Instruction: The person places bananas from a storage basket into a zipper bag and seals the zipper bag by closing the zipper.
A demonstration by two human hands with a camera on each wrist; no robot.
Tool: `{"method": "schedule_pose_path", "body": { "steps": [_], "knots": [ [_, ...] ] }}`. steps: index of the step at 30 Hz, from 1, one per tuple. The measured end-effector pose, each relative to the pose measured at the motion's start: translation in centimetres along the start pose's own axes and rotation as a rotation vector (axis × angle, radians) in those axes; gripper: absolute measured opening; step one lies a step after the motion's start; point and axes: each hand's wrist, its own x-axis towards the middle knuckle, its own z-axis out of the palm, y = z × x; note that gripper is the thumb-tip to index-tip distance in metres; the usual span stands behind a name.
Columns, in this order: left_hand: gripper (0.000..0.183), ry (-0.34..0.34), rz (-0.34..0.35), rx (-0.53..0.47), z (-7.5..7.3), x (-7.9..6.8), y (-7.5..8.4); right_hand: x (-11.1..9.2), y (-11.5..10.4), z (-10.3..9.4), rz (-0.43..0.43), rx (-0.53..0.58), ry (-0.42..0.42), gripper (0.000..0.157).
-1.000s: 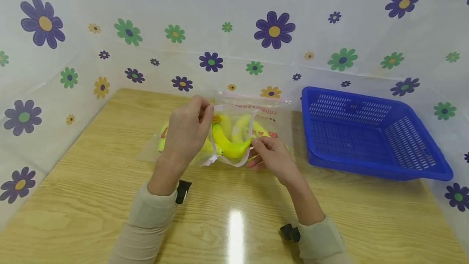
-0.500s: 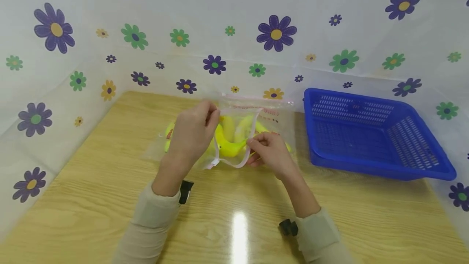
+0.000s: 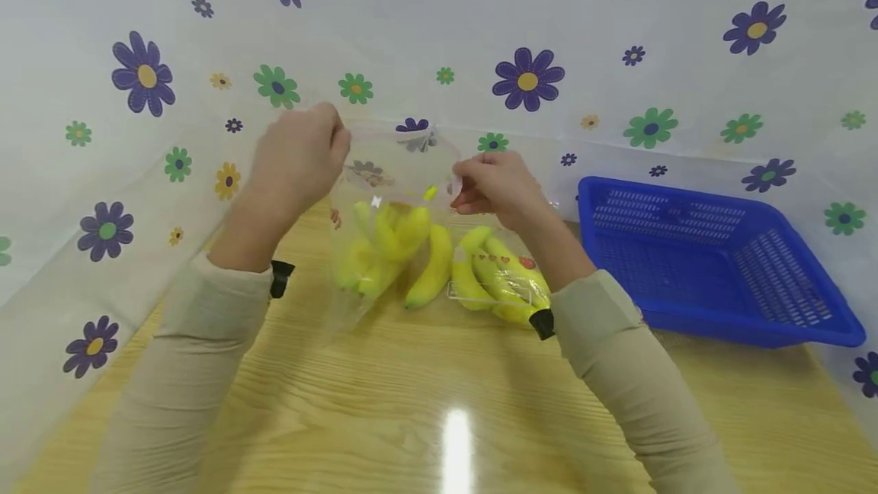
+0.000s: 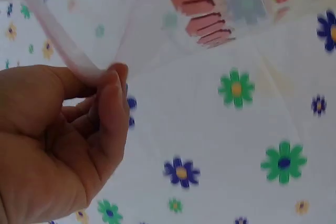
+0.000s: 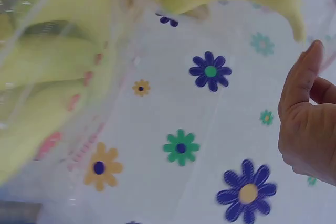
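Observation:
A clear zip bag [image 3: 384, 174] with several yellow bananas [image 3: 405, 233] inside hangs raised from the table in the head view. My left hand [image 3: 298, 158] pinches its upper left rim; in the left wrist view, thumb and fingertips grip the pale pink edge of the bag [image 4: 68, 53]. At the opposite side of the mouth, my right hand [image 3: 504, 189] pinches the rim. A single banana [image 3: 432, 269] shows below the right hand; whether it lies inside the bag I cannot tell. The right wrist view has my right hand [image 5: 310, 114] near a banana tip.
A second clear bag [image 3: 494, 294] filled with bananas and printed with red hearts lies on the wooden table [image 3: 384, 395], under my right forearm. To the right stands a blue plastic basket [image 3: 713, 326]. Flower-patterned white cloth [image 3: 329, 36] rises behind and beside the table.
Both hands have lifted the bag's mouth up and away from the table, the left hand moving up and left. The bag now hangs upright, uncovering the second bag.

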Motion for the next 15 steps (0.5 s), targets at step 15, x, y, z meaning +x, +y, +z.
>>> {"method": "schedule_pose_path", "body": {
  "steps": [15],
  "knots": [
    [0.033, -0.293, 0.044, -0.563, 5.1, -3.9, 0.9, -1.3, 0.0, 1.2, 0.032, -0.08, -0.07, 0.026]
  ]
}}
